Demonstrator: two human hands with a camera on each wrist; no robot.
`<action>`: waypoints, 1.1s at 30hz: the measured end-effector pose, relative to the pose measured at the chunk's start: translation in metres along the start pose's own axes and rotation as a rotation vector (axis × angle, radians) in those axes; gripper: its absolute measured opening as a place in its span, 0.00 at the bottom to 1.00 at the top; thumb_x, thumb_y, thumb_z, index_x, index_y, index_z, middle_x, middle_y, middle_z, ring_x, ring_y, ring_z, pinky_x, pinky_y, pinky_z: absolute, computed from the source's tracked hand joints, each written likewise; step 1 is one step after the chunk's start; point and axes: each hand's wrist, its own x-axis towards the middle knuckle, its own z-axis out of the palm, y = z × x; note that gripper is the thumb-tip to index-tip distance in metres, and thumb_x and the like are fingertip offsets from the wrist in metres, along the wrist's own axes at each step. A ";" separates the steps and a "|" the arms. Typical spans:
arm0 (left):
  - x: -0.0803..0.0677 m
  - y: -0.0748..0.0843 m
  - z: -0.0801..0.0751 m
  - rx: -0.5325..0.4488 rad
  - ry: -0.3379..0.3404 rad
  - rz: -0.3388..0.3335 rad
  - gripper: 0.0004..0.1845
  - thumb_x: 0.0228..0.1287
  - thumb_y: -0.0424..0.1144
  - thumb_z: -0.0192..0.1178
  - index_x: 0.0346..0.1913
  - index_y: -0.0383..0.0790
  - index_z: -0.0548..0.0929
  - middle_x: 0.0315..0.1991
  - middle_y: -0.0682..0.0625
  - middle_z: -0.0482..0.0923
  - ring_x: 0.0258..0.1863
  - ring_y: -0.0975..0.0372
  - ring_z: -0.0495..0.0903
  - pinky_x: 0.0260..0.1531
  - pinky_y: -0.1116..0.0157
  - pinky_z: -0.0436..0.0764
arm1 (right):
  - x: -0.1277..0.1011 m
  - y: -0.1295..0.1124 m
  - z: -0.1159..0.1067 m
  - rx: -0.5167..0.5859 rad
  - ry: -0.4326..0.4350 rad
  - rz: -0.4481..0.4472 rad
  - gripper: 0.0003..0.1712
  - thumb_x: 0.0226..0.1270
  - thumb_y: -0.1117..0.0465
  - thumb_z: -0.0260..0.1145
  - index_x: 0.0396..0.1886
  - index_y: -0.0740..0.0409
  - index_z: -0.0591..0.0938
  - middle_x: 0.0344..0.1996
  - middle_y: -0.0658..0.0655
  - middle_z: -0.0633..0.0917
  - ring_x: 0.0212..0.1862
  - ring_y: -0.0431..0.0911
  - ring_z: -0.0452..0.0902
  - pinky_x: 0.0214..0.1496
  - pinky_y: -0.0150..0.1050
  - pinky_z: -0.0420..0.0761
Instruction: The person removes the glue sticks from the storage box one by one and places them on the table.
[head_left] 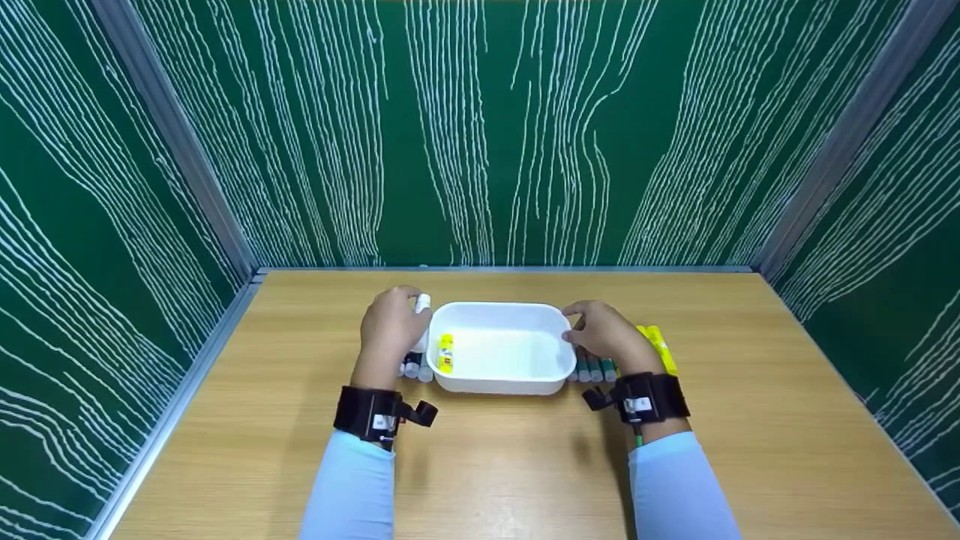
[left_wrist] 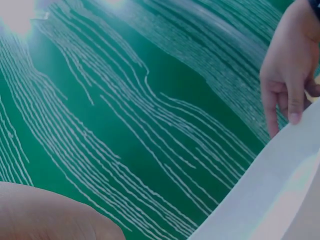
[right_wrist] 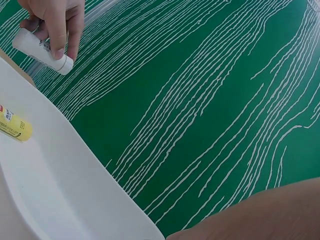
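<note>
A white plastic tray (head_left: 517, 386) stands on the table between the hands. Inside it, near its left end, lies a yellow glue stick (head_left: 446, 353). My left hand (head_left: 391, 321) holds a white glue stick (right_wrist: 42, 51), tilted and capped, just beyond the tray's left rim. At the opposite end, my right hand (head_left: 606, 330) touches the rim with its fingertips, fingers fairly straight; the left wrist view shows these fingertips (left_wrist: 295, 119) against the tray's edge.
Several clear-capped tubes (head_left: 418, 367) lie left of the tray, partly under the left hand. Several green-bodied tubes (head_left: 595, 367) lie at its right, and yellow tubes (head_left: 658, 349) lie beyond the right wrist. Green panels (head_left: 502, 135) with white wavy lines enclose the wooden table (head_left: 495, 465).
</note>
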 end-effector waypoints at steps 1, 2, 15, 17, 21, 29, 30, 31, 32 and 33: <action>0.001 -0.002 0.000 0.008 0.001 -0.003 0.25 0.71 0.46 0.67 0.68 0.43 0.83 0.65 0.43 0.82 0.57 0.52 0.82 0.57 0.53 0.84 | 0.000 0.000 0.000 -0.002 0.000 0.000 0.31 0.76 0.58 0.69 0.75 0.56 0.76 0.48 0.63 0.87 0.38 0.53 0.83 0.38 0.40 0.84; 0.002 -0.004 0.000 0.011 -0.002 -0.008 0.25 0.71 0.46 0.66 0.68 0.43 0.82 0.65 0.43 0.82 0.56 0.51 0.82 0.57 0.52 0.83 | 0.000 0.000 0.000 -0.003 0.000 0.000 0.31 0.76 0.58 0.69 0.75 0.56 0.76 0.47 0.63 0.87 0.37 0.52 0.83 0.38 0.40 0.84; 0.017 -0.044 0.000 0.004 -0.025 -0.099 0.25 0.72 0.43 0.62 0.69 0.39 0.81 0.64 0.41 0.83 0.57 0.48 0.83 0.59 0.48 0.82 | -0.001 -0.001 -0.001 0.016 -0.016 0.035 0.31 0.76 0.58 0.69 0.76 0.54 0.75 0.48 0.63 0.87 0.38 0.53 0.84 0.39 0.42 0.85; 0.018 -0.050 0.001 0.011 -0.027 -0.116 0.24 0.73 0.43 0.61 0.69 0.39 0.81 0.63 0.40 0.84 0.58 0.47 0.83 0.59 0.47 0.81 | -0.001 -0.001 -0.001 0.017 -0.015 0.036 0.31 0.76 0.58 0.69 0.76 0.54 0.75 0.48 0.63 0.87 0.38 0.53 0.84 0.40 0.42 0.86; 0.021 -0.057 0.001 0.040 -0.033 -0.149 0.24 0.74 0.42 0.61 0.68 0.38 0.81 0.62 0.39 0.84 0.59 0.46 0.83 0.61 0.45 0.81 | -0.002 -0.001 -0.001 0.013 -0.009 0.030 0.31 0.76 0.58 0.69 0.76 0.54 0.75 0.48 0.63 0.87 0.39 0.53 0.83 0.40 0.41 0.85; 0.024 -0.063 0.006 0.146 -0.053 -0.162 0.23 0.73 0.41 0.61 0.67 0.37 0.81 0.60 0.38 0.84 0.58 0.46 0.83 0.60 0.46 0.80 | 0.000 0.000 0.001 0.012 0.008 -0.003 0.31 0.76 0.59 0.69 0.75 0.56 0.76 0.47 0.64 0.87 0.36 0.51 0.83 0.36 0.40 0.84; 0.024 -0.064 0.007 0.155 -0.056 -0.160 0.23 0.73 0.41 0.61 0.67 0.37 0.81 0.60 0.39 0.85 0.58 0.46 0.83 0.59 0.46 0.80 | 0.000 0.000 0.001 0.012 0.009 -0.004 0.31 0.76 0.59 0.69 0.75 0.56 0.76 0.48 0.64 0.87 0.37 0.51 0.83 0.36 0.40 0.84; 0.024 -0.065 0.007 0.164 -0.059 -0.157 0.23 0.72 0.40 0.61 0.67 0.38 0.81 0.60 0.39 0.85 0.58 0.46 0.83 0.58 0.46 0.80 | 0.000 0.000 0.001 0.011 0.010 -0.003 0.31 0.76 0.59 0.69 0.75 0.56 0.75 0.49 0.64 0.87 0.37 0.51 0.83 0.36 0.40 0.84; 0.025 -0.066 0.008 0.169 -0.059 -0.156 0.23 0.71 0.40 0.62 0.67 0.38 0.82 0.60 0.39 0.85 0.58 0.46 0.83 0.58 0.47 0.81 | 0.000 0.000 0.001 0.008 0.011 -0.001 0.31 0.76 0.58 0.69 0.75 0.56 0.76 0.49 0.64 0.87 0.37 0.51 0.83 0.36 0.40 0.84; 0.025 -0.066 0.009 0.174 -0.063 -0.153 0.23 0.71 0.40 0.62 0.67 0.38 0.82 0.60 0.39 0.85 0.58 0.46 0.84 0.57 0.47 0.81 | 0.000 0.000 0.001 0.007 0.011 0.004 0.31 0.76 0.58 0.69 0.75 0.55 0.76 0.50 0.64 0.87 0.38 0.52 0.83 0.36 0.40 0.84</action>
